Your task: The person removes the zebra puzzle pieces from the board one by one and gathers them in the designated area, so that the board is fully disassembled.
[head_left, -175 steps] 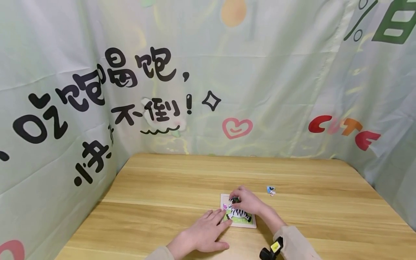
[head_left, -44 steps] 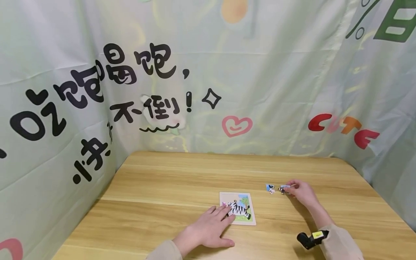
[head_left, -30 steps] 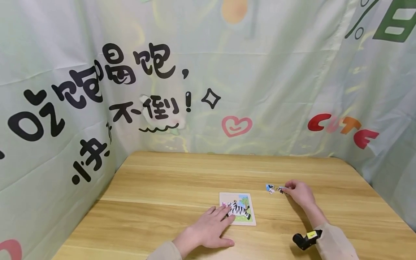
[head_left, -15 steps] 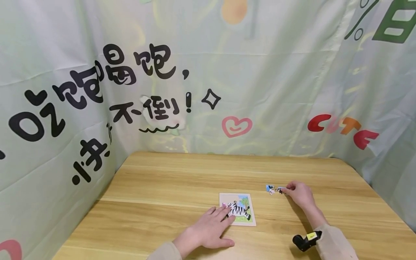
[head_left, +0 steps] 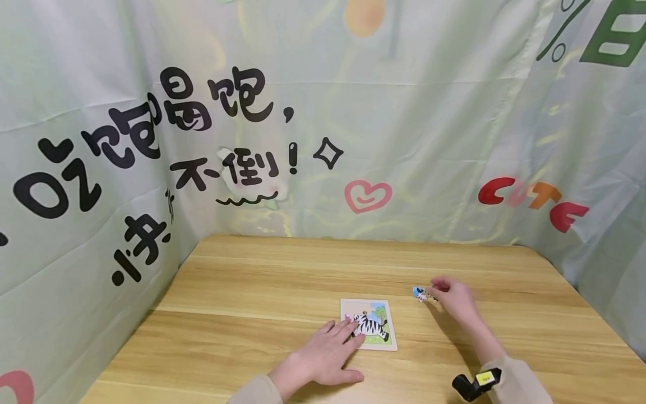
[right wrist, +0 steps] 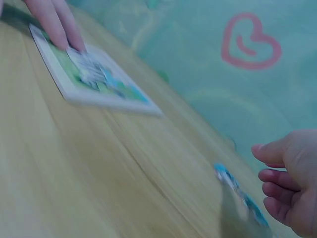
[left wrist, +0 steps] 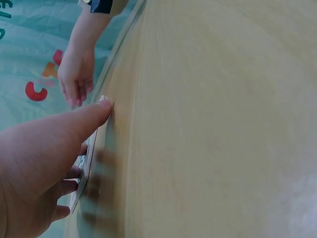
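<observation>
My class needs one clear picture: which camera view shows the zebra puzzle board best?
The head view: the zebra puzzle board looks sharpest, though the left hand covers one corner. Right wrist view: slanted, blurred. Left wrist view: mostly its edge.

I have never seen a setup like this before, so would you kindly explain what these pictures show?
There is no robot here: a person works with two bare hands. One picture comes from a camera worn on the head, looking forward and down; the other two come from cameras on the wrists. The black device is probably the right one. On the wooden table lie a puzzle board with a partly built zebra and, to its right, small loose pieces. The left hand rests its fingers on the board. The right hand hovers by the loose pieces; no piece is visible in its fingers.
</observation>
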{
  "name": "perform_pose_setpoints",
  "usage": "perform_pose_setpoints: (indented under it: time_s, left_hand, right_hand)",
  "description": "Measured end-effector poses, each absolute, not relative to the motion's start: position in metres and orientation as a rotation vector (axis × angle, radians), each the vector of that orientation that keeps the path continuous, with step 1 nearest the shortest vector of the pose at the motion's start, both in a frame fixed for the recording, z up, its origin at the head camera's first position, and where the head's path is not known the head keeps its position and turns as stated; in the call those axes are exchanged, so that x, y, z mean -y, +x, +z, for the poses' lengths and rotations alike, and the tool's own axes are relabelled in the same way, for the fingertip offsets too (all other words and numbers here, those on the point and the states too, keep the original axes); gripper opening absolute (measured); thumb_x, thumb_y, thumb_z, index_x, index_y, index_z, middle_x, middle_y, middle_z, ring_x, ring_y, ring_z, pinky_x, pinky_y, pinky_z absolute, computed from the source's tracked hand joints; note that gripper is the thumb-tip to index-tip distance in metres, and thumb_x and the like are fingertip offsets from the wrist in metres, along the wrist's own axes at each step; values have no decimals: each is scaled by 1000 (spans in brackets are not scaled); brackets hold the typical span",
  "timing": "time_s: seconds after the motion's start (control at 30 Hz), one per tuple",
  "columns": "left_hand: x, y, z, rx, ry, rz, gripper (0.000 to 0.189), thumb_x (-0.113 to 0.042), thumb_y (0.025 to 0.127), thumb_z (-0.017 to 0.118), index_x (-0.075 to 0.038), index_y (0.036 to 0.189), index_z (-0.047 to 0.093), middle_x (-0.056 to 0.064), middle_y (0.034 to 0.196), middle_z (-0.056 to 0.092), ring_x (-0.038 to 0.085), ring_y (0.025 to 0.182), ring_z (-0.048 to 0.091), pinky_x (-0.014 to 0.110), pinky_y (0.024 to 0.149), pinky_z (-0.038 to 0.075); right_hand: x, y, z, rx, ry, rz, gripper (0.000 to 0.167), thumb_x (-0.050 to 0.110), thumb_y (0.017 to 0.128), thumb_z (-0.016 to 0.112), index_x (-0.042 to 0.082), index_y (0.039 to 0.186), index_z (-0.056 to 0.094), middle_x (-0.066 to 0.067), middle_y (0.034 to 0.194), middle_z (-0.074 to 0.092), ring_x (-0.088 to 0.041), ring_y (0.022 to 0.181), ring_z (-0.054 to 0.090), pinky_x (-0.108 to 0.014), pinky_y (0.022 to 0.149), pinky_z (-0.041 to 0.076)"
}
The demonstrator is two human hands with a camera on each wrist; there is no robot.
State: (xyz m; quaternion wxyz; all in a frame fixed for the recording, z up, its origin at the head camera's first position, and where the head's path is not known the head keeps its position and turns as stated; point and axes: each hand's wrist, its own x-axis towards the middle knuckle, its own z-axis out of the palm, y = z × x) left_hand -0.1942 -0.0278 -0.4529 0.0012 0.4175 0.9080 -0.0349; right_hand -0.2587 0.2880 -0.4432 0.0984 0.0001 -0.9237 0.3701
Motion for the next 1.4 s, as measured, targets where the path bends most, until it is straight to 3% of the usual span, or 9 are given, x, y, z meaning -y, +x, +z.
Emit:
perform_pose_setpoints:
  time_s: [0.3,0.53,0.9,1.17,1.4]
  left_hand:
    - [27,-194,-452,-2849,1309,-110,74,-67,87,36,-18,143,36,8,150,27,23,137,24,40,108,26]
    - [27,-193,-451,-2847,1296,-114,74,-67,87,34,-19,144,35,8,150,26,23,137,23,40,108,25]
    - [27,-194,-452,-2850,1305,-123,74,-67,88,33,-18,144,35,8,150,27,23,137,24,41,108,26]
    - [27,-194,-451,-2849,1312,-127,74,-67,88,33,-18,143,36,9,150,27,23,137,24,40,108,26]
    - [27,-194,-450,-2847,1306,-115,74,-67,88,34,-18,143,36,8,150,27,23,137,25,41,108,26]
  right_hand:
    - [-232,-254,-442,2726,214,1290,34,10,82,69,-7,109,61,-12,96,64,-24,87,58,-29,70,49]
    - [-203,-247,-451,2785,242,1264,38,10,76,74,-3,109,63,-9,97,63,-23,90,58,-41,82,48]
    - [-193,-240,-461,2806,198,1038,29,14,75,77,-1,97,68,-10,94,57,-23,86,53,-43,78,45]
    - [-190,-236,-463,2795,233,1002,31,12,75,75,-4,100,67,-15,100,56,-28,91,54,-46,82,46]
    - [-189,-237,-461,2820,234,979,34,12,73,77,-6,100,66,-13,94,55,-24,84,52,-43,76,47]
